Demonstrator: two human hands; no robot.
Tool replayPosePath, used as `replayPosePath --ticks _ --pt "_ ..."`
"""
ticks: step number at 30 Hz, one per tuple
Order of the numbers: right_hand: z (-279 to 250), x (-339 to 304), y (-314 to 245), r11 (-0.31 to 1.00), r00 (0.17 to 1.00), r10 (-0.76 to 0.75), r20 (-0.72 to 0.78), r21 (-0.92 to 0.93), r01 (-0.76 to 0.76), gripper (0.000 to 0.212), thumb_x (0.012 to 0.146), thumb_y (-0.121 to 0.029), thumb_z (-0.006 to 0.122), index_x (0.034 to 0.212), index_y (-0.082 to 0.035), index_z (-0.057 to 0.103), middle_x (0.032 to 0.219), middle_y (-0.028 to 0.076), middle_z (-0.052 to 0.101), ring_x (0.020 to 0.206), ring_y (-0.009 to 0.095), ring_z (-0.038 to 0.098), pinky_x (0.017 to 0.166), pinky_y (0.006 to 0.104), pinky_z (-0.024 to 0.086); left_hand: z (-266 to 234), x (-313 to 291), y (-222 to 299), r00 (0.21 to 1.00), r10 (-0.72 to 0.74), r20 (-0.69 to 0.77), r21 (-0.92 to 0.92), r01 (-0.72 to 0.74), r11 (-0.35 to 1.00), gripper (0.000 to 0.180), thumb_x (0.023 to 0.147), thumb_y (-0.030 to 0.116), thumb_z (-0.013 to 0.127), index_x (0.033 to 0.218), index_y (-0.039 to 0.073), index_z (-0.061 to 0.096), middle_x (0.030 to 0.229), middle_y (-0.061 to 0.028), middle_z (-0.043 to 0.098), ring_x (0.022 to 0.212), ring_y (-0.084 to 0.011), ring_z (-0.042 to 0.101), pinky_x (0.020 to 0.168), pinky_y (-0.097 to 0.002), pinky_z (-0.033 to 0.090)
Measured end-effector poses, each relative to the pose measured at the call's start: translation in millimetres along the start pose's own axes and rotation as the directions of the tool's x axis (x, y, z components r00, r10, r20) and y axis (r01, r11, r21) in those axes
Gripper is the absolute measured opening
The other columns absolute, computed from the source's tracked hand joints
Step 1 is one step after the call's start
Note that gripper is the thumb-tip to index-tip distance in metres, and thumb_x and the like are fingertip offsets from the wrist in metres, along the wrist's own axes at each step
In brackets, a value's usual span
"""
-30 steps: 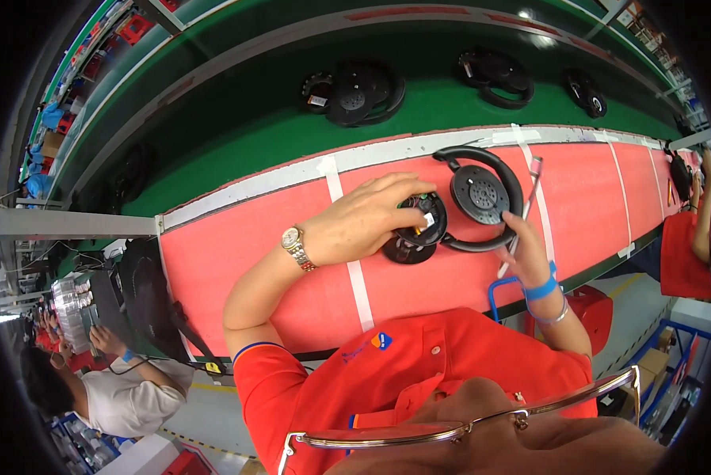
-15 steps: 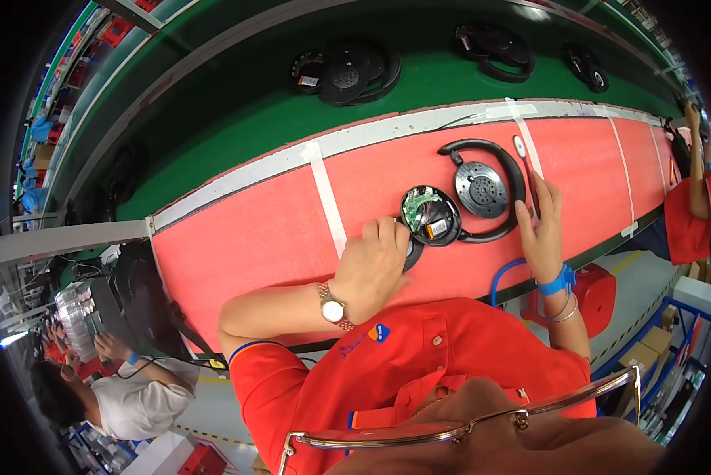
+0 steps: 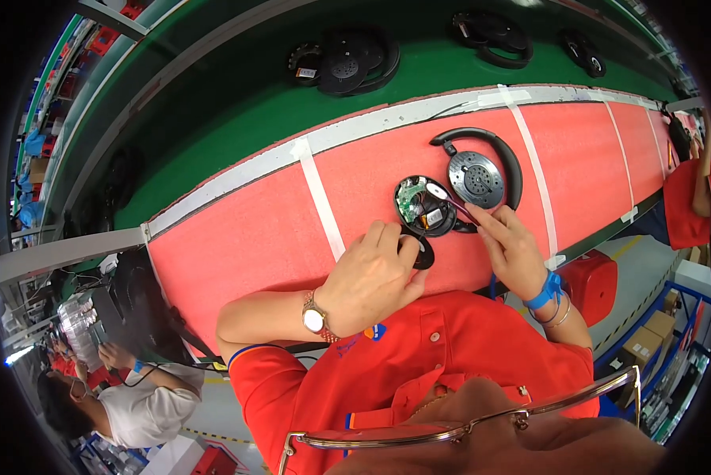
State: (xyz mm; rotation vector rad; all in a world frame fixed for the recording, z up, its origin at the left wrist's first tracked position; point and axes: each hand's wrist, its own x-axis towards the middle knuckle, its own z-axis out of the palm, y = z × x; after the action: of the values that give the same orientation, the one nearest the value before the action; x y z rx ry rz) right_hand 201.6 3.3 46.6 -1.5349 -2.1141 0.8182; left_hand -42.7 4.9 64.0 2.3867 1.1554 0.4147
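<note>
A pair of black headphones lies on the pink mat, its curved headband (image 3: 514, 158) to the right. One ear cup (image 3: 476, 180) shows a grey perforated plate. The other, an opened ear cup (image 3: 444, 230), bares a green circuit board (image 3: 408, 199) and thin wires. My left hand (image 3: 369, 269) is closed on the edge of a round black part (image 3: 425, 253) just below the opened cup. In my right hand (image 3: 512, 244) is a slim dark-handled tool (image 3: 458, 205), pinched between fingers and thumb. Its white oval head (image 3: 435, 191) is over the opened cup; whether it touches is unclear.
Beyond the mat's taped white edge (image 3: 387, 119), a green belt (image 3: 236, 150) carries more headphones (image 3: 347, 67). A red stool (image 3: 591, 285) stands below the table at right. Co-workers sit at both sides, one in a white shirt (image 3: 145, 404).
My right hand has picked the white-headed tool up from the mat and brought it left over the opened ear cup. My left hand stays low by the cup, tilting the round black part into view.
</note>
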Motion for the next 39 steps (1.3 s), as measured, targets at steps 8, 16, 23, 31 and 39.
replayPosePath --ticks 8,16,23,31,39 --pt "-1 4 -5 0.995 1.000 0.005 -0.022 -0.095 -0.007 0.037 0.087 0.000 0.053 0.123 -0.008 0.058 0.080 0.015 0.051 0.066 0.032 0.055 0.058 0.0362 0.045 -4 9 -7 0.979 0.189 -0.079 -0.046 -0.193 0.980 0.019 0.083 0.018 0.062 0.082 0.001 0.055 0.076 -0.0105 0.051 0.076 -0.0264 0.051 0.066 -0.0373 0.046" --pt "2 4 -10 0.981 0.998 -0.052 0.023 -0.183 0.055 0.044 0.083 0.002 0.055 0.125 -0.009 0.057 0.077 0.013 0.051 0.064 0.030 0.057 0.055 0.0388 0.046 7 9 -17 0.995 0.097 -0.030 -0.061 -0.098 0.993 0.020 0.083 0.014 0.063 0.082 -0.004 0.056 0.089 -0.0185 0.062 0.080 -0.0337 0.058 0.072 -0.0396 0.049" --pt "11 -6 -16 0.951 0.986 -0.160 0.056 -0.261 0.169 0.052 0.075 0.004 0.057 0.125 -0.012 0.058 0.080 0.010 0.052 0.062 0.027 0.058 0.054 0.0387 0.049 15 7 -12 0.980 0.182 0.077 -0.156 -0.169 0.973 0.021 0.088 0.016 0.056 0.079 -0.002 0.056 0.081 -0.0159 0.059 0.078 -0.0275 0.057 0.072 -0.0359 0.049" --pt "8 -6 -15 0.934 0.984 -0.172 0.038 -0.310 0.175 0.051 0.073 0.004 0.057 0.122 -0.011 0.060 0.079 0.010 0.053 0.060 0.027 0.058 0.052 0.0374 0.049 25 4 -9 0.972 0.231 0.033 -0.125 -0.225 0.966 0.023 0.089 0.017 0.055 0.078 -0.002 0.055 0.081 -0.0157 0.059 0.080 -0.0262 0.056 0.071 -0.0345 0.049" --pt "9 -8 -12 0.943 0.987 -0.149 0.053 -0.293 0.158 0.054 0.073 0.006 0.056 0.124 -0.011 0.059 0.080 0.011 0.054 0.062 0.028 0.058 0.053 0.0383 0.049 26 3 -9 0.973 0.231 0.017 -0.135 -0.227 0.965 0.022 0.088 0.017 0.056 0.079 -0.003 0.055 0.084 -0.0163 0.060 0.079 -0.0262 0.056 0.072 -0.0342 0.049"
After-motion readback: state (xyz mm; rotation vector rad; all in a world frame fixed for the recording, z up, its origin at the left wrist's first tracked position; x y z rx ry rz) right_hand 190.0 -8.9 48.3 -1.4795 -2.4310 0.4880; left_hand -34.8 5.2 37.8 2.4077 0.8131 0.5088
